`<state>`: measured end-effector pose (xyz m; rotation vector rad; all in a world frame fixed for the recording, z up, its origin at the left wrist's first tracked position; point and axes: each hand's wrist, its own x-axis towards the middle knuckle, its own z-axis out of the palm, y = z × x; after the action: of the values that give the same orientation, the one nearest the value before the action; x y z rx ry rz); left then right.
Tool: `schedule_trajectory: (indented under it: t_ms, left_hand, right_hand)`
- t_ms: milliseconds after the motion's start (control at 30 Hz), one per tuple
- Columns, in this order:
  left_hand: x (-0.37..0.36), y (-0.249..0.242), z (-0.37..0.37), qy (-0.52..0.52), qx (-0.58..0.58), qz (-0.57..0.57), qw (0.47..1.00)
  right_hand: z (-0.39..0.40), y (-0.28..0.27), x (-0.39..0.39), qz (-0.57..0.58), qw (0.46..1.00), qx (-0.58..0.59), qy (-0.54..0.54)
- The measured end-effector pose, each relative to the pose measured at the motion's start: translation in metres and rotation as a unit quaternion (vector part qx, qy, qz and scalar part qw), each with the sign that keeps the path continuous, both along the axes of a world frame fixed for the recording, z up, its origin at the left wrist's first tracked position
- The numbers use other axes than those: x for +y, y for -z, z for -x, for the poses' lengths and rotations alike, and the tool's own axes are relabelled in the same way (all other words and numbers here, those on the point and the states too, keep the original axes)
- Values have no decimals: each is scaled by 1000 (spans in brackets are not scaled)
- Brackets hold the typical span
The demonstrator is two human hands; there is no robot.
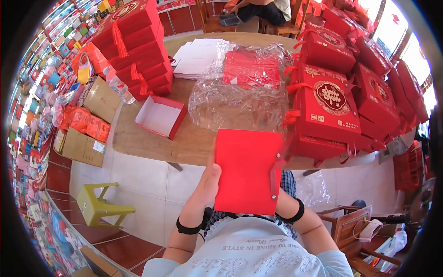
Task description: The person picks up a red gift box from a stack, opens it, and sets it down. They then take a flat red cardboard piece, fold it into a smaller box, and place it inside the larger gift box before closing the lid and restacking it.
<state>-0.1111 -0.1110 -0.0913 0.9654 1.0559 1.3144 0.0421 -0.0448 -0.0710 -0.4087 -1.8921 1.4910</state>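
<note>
A red gift box [247, 173] stands upright before my chest at the table's near edge, plain face toward me. Down its right side runs a red ribbon handle [273, 177] fixed by two metal rivets. My left hand [210, 182] grips the left side, thumb on the edge, other fingers out of sight behind. My right forearm [288, 206] reaches behind the lower right side; the fingers of that hand are hidden by the box. Beyond, on the wooden table [196, 145], sits an open red tray-like box [161, 116] with a white inside.
Stacked red boxes with tassels [138, 51] rise at the back left. More printed red boxes [327, 99] pile up on the right. White sheets [198, 57] and red pieces [251, 67] in clear plastic wrap [212, 108] lie between. A green stool [99, 205] stands left; another person [258, 11] sits beyond.
</note>
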Motion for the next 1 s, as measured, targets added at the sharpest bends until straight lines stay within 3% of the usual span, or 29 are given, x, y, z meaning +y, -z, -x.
schedule_trajectory:
  t_ms: [100,300,367,400,433,467,533,633,700,767,800,833,867,900,967,1000]
  left_hand:
    - [4,-13,-9,-53,54,-78,994]
    - [-1,2,4,-135,-36,6,990]
    - [-8,17,26,-231,-54,37,971]
    - [-14,15,40,-241,-59,32,968]
    - [-21,11,55,-250,-64,28,966]
    - [-32,10,73,-270,-54,31,961]
    - [-56,14,107,-315,-56,10,947]
    - [-90,15,149,-381,-71,-55,920]
    - [-111,15,171,-426,-74,-93,897]
    - [-130,17,189,-434,-37,-209,876]
    - [-137,17,194,-438,-34,-210,873]
    - [-144,16,200,-477,43,-196,856]
    - [-150,14,206,-512,119,-181,831]
    - [-153,6,205,-517,123,-184,827]
    - [-154,-11,192,-609,277,-42,742]
    - [-156,-10,195,-617,278,-44,735]
  right_hand:
    - [1,1,0,-7,1000,3,3]
    - [5,4,8,-29,999,-18,-2]
    - [4,4,12,-42,999,-32,-7]
    - [1,3,16,-250,957,-151,9]
    - [0,3,19,-443,858,-260,25]
    - [1,1,20,-444,857,-260,24]
    - [5,-4,19,-351,916,-194,17]
    - [22,-4,22,-313,940,-133,17]
    - [43,0,25,-248,956,-158,6]
    - [75,8,31,-184,966,-182,-6]
    - [95,15,39,-210,959,-191,-11]
    - [117,21,47,-237,951,-200,-16]
    - [141,25,54,-256,952,-167,13]
    - [165,28,62,-275,951,-133,41]
    - [212,29,86,-330,926,-147,109]
    - [230,30,98,-320,921,-176,135]
